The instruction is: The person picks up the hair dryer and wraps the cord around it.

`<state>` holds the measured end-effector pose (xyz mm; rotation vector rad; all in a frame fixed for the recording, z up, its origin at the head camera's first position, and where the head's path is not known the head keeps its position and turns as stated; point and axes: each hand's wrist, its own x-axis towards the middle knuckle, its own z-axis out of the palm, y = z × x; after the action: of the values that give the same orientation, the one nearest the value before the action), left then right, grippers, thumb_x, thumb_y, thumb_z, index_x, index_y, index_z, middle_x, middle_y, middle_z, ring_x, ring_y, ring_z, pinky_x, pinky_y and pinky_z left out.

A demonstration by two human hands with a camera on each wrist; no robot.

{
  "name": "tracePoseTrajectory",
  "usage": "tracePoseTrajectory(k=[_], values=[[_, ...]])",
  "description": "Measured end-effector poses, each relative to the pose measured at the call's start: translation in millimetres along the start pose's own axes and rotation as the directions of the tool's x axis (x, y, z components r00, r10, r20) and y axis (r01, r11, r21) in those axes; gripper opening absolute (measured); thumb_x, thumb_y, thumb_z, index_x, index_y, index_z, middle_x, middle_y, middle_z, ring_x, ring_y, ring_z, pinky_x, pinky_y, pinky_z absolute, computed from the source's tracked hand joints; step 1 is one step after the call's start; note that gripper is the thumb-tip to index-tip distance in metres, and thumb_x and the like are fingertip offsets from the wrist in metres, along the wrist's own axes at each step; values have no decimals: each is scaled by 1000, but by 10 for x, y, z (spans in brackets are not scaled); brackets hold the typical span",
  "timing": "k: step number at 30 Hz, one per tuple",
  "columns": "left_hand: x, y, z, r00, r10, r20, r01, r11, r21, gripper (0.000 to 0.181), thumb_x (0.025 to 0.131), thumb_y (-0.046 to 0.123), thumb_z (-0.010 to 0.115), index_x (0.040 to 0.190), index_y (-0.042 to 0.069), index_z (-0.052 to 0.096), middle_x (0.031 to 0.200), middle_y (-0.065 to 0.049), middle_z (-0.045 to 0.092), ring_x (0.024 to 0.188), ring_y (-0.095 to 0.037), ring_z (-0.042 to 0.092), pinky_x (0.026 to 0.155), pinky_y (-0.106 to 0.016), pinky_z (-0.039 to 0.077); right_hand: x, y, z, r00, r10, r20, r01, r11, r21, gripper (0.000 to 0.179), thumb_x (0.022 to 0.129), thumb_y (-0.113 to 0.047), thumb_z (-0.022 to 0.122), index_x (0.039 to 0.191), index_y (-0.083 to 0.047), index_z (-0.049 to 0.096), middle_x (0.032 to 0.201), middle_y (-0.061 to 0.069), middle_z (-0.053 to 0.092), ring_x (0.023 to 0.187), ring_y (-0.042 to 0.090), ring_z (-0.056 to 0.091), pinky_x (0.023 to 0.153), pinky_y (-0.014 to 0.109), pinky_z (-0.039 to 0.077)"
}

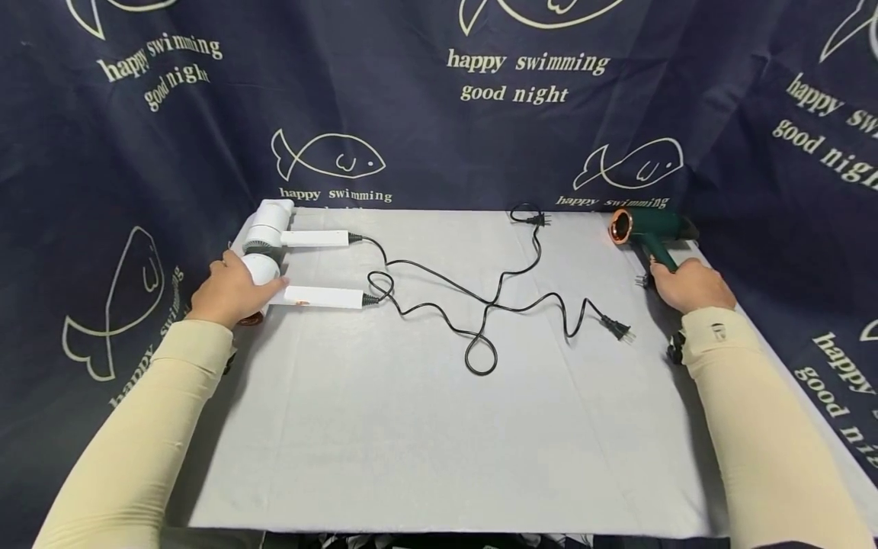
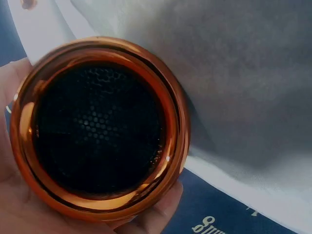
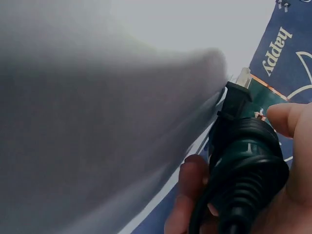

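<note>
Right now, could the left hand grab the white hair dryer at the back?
Probably not: the left hand holds the front white hair dryer. The back white hair dryer lies close by, nothing on top, so letting go first should free the way.

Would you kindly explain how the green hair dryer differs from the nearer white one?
The green hair dryer's cord wraps around its handle; the nearer white hair dryer's cord crosses the table. The right hand grips the green one's handle; the left hand holds the white one's head. Both have coppery rims.
</note>
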<state>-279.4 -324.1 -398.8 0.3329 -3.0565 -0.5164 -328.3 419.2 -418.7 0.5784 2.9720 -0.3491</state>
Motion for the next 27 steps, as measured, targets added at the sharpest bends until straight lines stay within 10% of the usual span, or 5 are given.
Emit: tracePoseTrajectory(k=[8,27], values=[[98,-41,16,995,-81,53,80,996,28,112,87,77,52,139,-20,35,117,-38,53,103,-54,60,65,-57,49,-92,-34,-83,996,-1,-91,5,999,41,109,95,-76,26,143,22,29,134,49,34,121,69,36,94,76,35],[98,11,-9,999,-8,44,9,999,-36,87,95,59,49,128,-21,45,116,-42,56,99,-53,60,76,-59,50,-366,-350,-178,940,-172,-295,205,975,85,75,99,-56,41,138,7,48,132,42,43,116,63,38,86,73,30]])
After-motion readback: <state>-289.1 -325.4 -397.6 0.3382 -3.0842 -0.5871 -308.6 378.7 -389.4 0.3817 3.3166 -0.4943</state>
